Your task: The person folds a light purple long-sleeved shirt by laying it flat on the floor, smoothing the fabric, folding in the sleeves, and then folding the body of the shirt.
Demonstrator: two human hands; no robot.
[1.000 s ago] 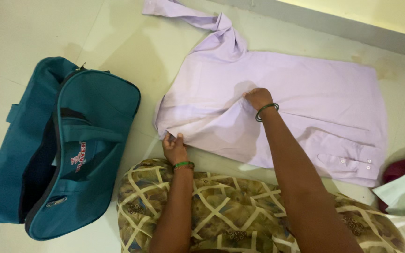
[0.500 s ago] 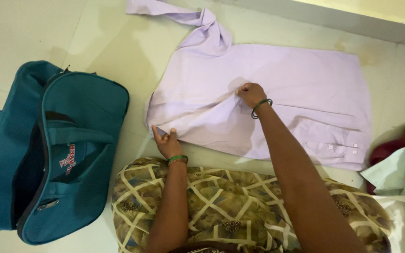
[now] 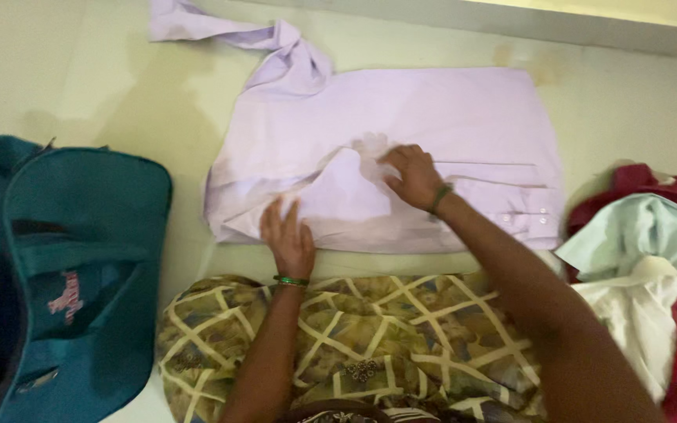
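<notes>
Left hand (image 3: pixel 287 239) now lies flat, fingers spread, palm down on the near edge of the lilac shirt (image 3: pixel 448 110); half a second ago it was pinching that edge by the corner. Right hand (image 3: pixel 410 176), at 2 o'clock from the left, is curled on a raised fold (image 3: pixel 346 188) of cloth near the shirt's middle, same pinch as before, now drawn further over. Reads as the shoulder side folded inward and being pressed flat, so the fold looks partly set.

Shirt is spread on the pale floor (image 3: pixel 80 70), one sleeve (image 3: pixel 221 31) twisted and trailing off to 11 o'clock. Teal bag (image 3: pixel 72 258) sits at 9 o'clock, open, cut off by the left edge. Pile of clothes (image 3: pixel 644 235), red, mint and white, at 3 o'clock, more of it in view now as the camera has swung.

Frame is motion-blurred: right fingertips and what they grip are hard to make out. Patterned cloth over the lap (image 3: pixel 370 329) hides the shirt's nearest hem.
</notes>
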